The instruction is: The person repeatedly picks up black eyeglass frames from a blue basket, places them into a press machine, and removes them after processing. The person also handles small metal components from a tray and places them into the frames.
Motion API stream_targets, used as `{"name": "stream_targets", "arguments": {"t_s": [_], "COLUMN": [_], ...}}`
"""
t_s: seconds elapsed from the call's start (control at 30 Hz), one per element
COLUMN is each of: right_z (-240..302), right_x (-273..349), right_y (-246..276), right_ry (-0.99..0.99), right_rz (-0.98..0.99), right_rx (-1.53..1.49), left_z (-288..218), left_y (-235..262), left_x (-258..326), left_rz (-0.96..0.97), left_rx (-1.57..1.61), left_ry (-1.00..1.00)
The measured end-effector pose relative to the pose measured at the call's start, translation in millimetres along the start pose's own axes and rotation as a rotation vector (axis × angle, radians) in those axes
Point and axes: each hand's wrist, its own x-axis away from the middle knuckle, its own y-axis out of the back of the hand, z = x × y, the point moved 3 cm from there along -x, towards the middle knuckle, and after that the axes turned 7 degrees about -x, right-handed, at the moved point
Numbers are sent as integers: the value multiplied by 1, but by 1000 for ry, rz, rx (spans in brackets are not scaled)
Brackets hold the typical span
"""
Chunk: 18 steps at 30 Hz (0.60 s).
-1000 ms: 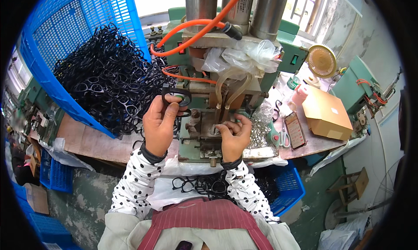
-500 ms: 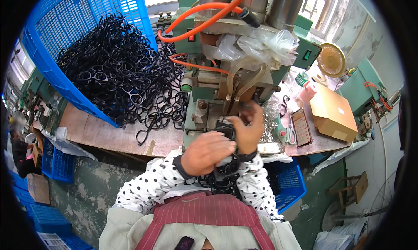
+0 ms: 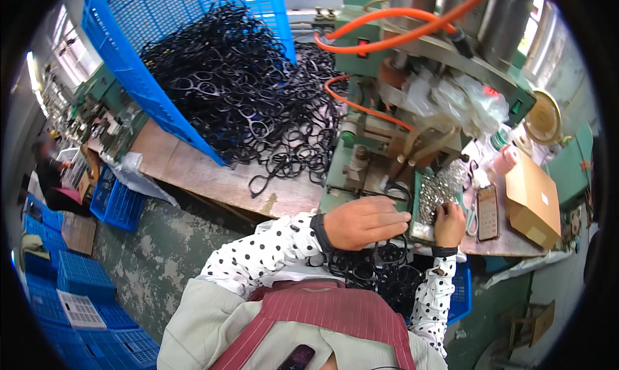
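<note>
**Mid-batch, with plenty apparently left**

The grip of our right hand (image 3: 449, 225) is loosely curled, fingertips down at the small metal pieces (image 3: 438, 192) in a shallow tray (image 3: 422, 232); we cannot tell whether it has picked one up. Our left hand (image 3: 361, 223) is palm down, fingers straight and close together; its back hides the underside, so we cannot tell whether it has hold of anything. Just beyond those fingers, a black spectacle frame (image 3: 396, 190) sits at the front of the green-bodied press (image 3: 371, 128). We judge this piece to be partway through its turn.

Below the front edge of the counter (image 3: 193, 157), more black frames (image 3: 371, 270) lie piled; perhaps these are done, but we cannot confirm it. To our left, the tilted blue crate (image 3: 151, 99) holds a large heap of frames (image 3: 219, 89) that spills onto the counter. If that is the supply, most of the work remains.
</note>
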Motion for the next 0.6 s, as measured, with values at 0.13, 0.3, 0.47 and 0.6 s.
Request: {"name": "stream_targets", "arguments": {"t_s": [0.13, 0.3, 0.47, 0.6], "right_z": [9, 10, 26, 10], "right_x": [-8, 4, 4, 5], "right_y": [-5, 6, 11, 5], "right_ry": [8, 138, 156, 39], "right_rz": [-100, -247, -325, -379], "right_rx": [-258, -181, -200, -262], "left_z": [-3, 42, 163, 189], "left_y": [1, 39, 134, 145], "left_x": [2, 35, 156, 154], "left_rz": [11, -120, -168, -94], "left_rx": [-77, -319, -1151, -1051], "left_ry": [25, 434, 1706, 2030]}}
